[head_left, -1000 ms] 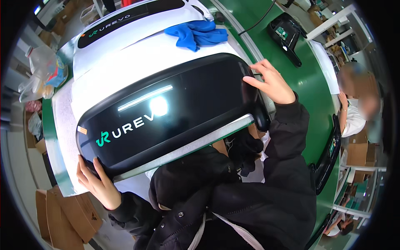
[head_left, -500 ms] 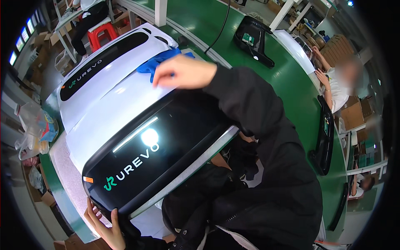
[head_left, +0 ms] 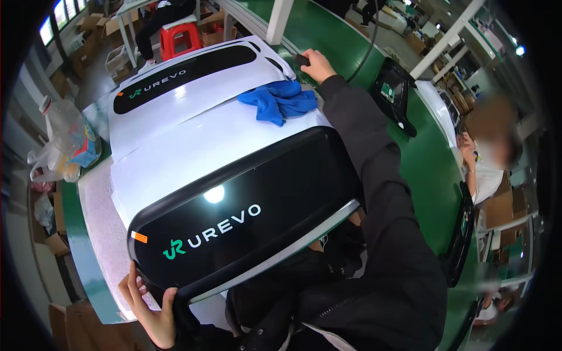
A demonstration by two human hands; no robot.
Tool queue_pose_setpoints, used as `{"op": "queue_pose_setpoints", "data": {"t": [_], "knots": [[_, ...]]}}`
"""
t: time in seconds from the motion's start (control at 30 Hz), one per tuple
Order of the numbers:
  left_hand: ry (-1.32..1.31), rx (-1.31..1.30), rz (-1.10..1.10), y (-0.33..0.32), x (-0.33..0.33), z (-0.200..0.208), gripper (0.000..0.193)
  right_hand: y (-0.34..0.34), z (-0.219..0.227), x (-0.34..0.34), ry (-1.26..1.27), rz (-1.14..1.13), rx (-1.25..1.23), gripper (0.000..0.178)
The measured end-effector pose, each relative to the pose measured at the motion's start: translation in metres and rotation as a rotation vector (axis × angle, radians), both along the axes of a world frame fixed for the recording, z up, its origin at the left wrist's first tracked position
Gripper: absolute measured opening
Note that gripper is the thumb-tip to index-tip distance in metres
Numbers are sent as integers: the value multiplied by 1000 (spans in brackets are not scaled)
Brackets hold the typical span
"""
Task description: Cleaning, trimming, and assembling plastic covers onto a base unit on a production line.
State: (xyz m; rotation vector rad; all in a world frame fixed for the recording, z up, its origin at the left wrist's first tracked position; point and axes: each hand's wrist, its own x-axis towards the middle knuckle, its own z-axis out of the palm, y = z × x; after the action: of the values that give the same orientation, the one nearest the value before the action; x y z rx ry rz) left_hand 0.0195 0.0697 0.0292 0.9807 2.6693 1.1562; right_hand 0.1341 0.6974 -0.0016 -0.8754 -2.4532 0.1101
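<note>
Left hand [head_left: 149, 304] grips the glossy black panel's [head_left: 252, 205] lower-left corner; right hand [head_left: 316, 63] clasps a small black object [head_left: 301, 59] at upper centre.

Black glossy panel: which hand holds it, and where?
Left hand grips the black glossy panel at its near left corner; right hand is on a small dark object beyond the blue cloth.

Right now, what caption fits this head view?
Left hand grips black panel; right hand touches a small black object beyond blue cloth.

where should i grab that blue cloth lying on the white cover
Pinch the blue cloth at its raised bunched folds in the middle, coming straight down from above; it lies crumpled and loose on the white cover, so the folds offer the easiest purchase.
</note>
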Motion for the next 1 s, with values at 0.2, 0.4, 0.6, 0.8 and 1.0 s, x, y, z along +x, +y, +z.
{"op": "queue_pose_setpoints", "data": {"t": [0.2, 0.4, 0.6, 0.8, 1.0], "knots": [[40, 48, -25, 16, -4, 3, 82, -116, 84, -37, 74, 463, -373, 30], [-16, 47, 13, 13, -5, -7, 82, -308, 113, -114, -420, 997, -573, 20], [-40, 43, 31, 13, 1, -7, 80, -379, 64, -171, -156, 1372, -630, 30], [-26, 35, -23, 5, -7, -21, 87, -388, 45, -208, 145, 1644, -618, 23], [-13, -44, -8, -10, -12, -23, 93, -428, 43, -207, 296, 1480, -341, 24]]}}
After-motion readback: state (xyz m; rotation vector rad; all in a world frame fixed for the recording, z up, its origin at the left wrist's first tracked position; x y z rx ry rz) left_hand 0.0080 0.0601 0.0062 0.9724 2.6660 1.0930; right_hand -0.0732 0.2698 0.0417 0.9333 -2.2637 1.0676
